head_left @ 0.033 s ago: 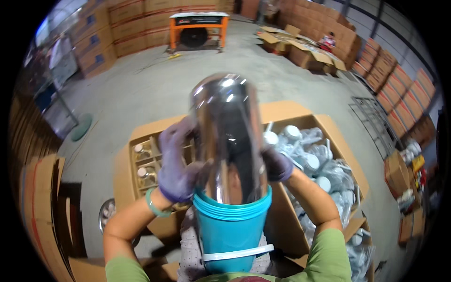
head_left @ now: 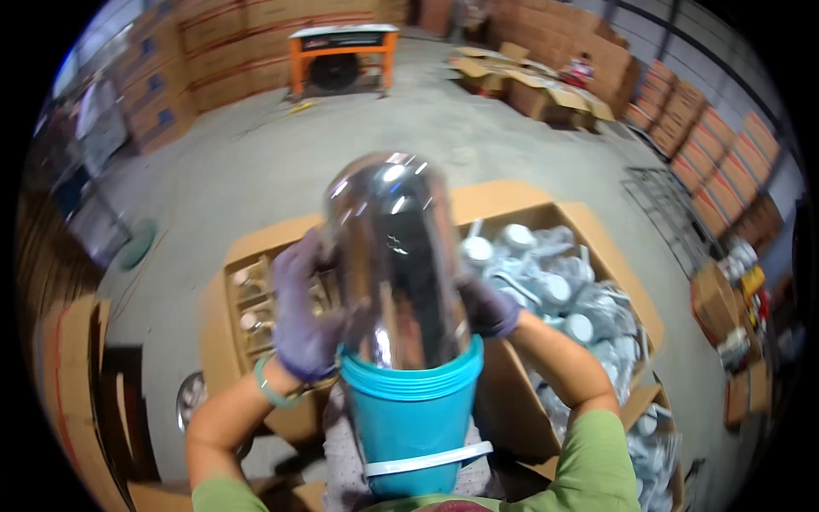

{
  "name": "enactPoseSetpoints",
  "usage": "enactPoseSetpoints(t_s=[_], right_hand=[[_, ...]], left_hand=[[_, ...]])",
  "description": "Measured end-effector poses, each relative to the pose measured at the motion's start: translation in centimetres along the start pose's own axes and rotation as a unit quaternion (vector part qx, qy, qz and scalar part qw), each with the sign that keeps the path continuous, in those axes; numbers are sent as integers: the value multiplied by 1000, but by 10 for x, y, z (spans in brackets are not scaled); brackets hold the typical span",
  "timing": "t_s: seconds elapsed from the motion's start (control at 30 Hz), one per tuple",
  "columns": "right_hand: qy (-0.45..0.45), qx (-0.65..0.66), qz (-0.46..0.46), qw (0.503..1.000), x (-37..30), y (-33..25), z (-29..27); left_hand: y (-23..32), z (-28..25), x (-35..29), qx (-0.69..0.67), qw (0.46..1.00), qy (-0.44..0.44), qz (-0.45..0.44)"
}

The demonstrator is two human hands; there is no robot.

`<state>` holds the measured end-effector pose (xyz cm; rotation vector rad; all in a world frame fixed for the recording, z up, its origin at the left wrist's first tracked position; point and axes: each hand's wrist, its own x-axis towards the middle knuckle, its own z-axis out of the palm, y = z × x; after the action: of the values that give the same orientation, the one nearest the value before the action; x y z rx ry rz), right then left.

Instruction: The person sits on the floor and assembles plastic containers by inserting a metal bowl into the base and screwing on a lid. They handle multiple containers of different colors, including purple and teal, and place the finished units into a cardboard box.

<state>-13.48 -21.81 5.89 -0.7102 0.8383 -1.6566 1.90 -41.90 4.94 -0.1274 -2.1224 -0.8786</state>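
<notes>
A mirror-bright, dome-topped flask liner (head_left: 394, 256) stands with its lower end inside the rim of a turquoise bucket-shaped container (head_left: 411, 427). The container rests at my lap and has a white carrying handle (head_left: 426, 459) hanging across its front. My left hand (head_left: 305, 311), in a purple glove, is closed against the liner's left side just above the rim. On the opposite side my right hand (head_left: 488, 305), also gloved, presses the liner; its fingertips are partly hidden behind it. How far down the liner's hidden end reaches, I cannot tell.
Ahead, an open carton (head_left: 554, 212) holds bagged pale-blue parts (head_left: 554, 290) on the right. Clear bottle-like pieces (head_left: 252, 322) sit between dividers on the left. A metal bowl (head_left: 191, 401) is at lower left. Farther off stand an orange-framed machine (head_left: 341, 60) and stacked cartons (head_left: 226, 51).
The liner's top sits a little lower over the container's rim, and both hands have come down slightly with it. The whole view has shifted a little.
</notes>
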Motion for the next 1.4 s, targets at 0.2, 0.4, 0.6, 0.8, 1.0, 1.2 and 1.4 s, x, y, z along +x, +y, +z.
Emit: enactPoseSetpoints(t_s=[0.2, 0.4, 0.6, 0.8, 1.0, 1.2, 1.4], right_hand=[[92, -502, -265, 818, -48, 10, -61], [298, -321, -373, 818, -52, -71, -29], [326, -537, -131, 767, -27, -17, -100], [458, -220, 304, 806, -7, 167, -234], [557, 19, 66, 828, 26, 198, -272], [412, -479, -225, 742, 48, 79, -127], [199, -674, -353, 617, 23, 21, -41]], left_hand=[[4, 8, -58, -103, 994, -10, -24], [-1, -1, -59, -48, 998, 3, 42], [18, -12, -5, -158, 918, -360, 55], [25, -20, 4, -200, 904, -366, 96], [-19, -1, 3, -273, 909, -313, 31], [-73, 18, 3, -344, 800, -127, -476], [-88, 91, 36, -478, 698, -123, -518]])
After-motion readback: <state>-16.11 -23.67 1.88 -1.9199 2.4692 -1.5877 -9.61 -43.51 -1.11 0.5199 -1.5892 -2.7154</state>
